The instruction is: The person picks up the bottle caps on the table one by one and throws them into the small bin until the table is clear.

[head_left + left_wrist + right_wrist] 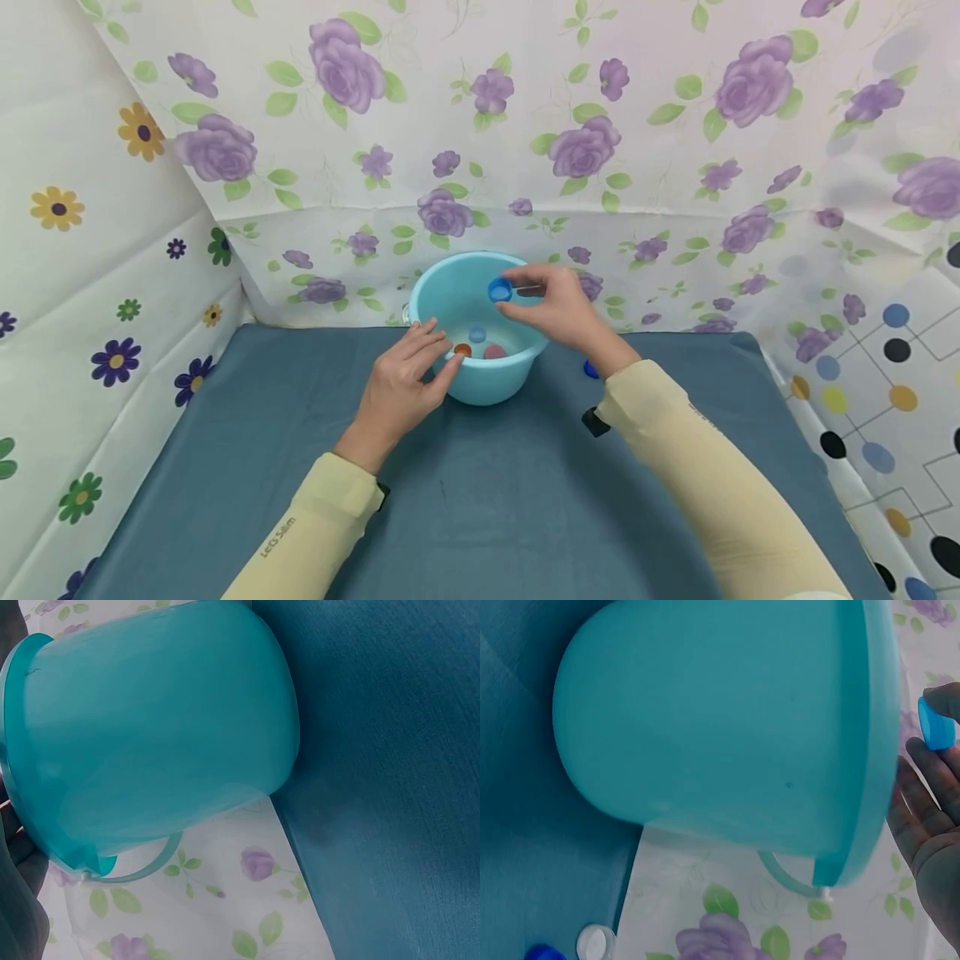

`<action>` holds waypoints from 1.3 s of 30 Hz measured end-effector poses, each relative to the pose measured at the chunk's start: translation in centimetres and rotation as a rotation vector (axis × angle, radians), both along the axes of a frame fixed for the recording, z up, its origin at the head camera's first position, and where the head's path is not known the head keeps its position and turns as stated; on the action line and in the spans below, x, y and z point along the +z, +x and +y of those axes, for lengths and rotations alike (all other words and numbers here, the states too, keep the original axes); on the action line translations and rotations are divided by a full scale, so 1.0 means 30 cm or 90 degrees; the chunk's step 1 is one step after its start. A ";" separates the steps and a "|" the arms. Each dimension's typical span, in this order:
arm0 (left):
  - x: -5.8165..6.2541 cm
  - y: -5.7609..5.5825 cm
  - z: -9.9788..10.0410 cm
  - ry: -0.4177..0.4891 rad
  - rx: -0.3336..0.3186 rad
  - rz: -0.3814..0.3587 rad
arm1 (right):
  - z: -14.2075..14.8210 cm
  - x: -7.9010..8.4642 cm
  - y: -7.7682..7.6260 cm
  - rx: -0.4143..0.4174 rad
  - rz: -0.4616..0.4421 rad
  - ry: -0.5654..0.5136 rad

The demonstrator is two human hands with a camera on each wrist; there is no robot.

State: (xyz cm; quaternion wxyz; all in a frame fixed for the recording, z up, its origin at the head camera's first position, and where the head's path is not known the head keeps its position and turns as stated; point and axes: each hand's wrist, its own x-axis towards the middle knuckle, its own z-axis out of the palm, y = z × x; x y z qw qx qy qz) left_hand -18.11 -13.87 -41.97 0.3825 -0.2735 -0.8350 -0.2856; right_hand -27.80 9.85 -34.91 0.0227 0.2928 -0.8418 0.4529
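Between the thumb and forefinger of my right hand (558, 308) a small blue bottle cap (500, 290) is pinched, held over the light blue bucket (483, 383). In the right wrist view the same cap (937, 725) appears beside the bucket's rim, the other fingers loosely spread. My left hand (405, 375) is at the near left of the rim, fingers extended and the thumb toward the rim. Inside the bucket lie an orange cap (462, 350), a pink cap (494, 352) and a light blue round piece (477, 334).
On the blue-grey table, right of the bucket, lies a dark blue cap (591, 369), partly hidden by the right wrist. The right wrist view also shows a white cap (595, 943) near it. A flowered curtain (345, 250) hangs behind the bucket, whose handle (150, 862) hangs down.
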 end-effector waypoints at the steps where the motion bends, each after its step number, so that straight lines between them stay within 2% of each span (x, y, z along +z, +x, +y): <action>1: -0.001 0.000 0.000 0.000 0.000 -0.001 | -0.007 -0.006 -0.002 0.001 -0.008 0.002; 7: -0.002 0.000 0.000 0.001 0.004 -0.007 | -0.049 -0.037 -0.002 0.012 -0.032 0.032; 14: -0.003 -0.003 0.003 0.010 -0.001 -0.003 | -0.064 -0.056 0.001 -0.011 -0.042 0.081; 28: -0.002 -0.005 0.000 0.010 0.006 0.001 | -0.073 -0.057 0.008 -0.001 -0.023 0.130; 39: -0.004 -0.007 0.002 0.011 0.005 0.010 | -0.070 -0.055 0.007 -0.001 -0.016 0.143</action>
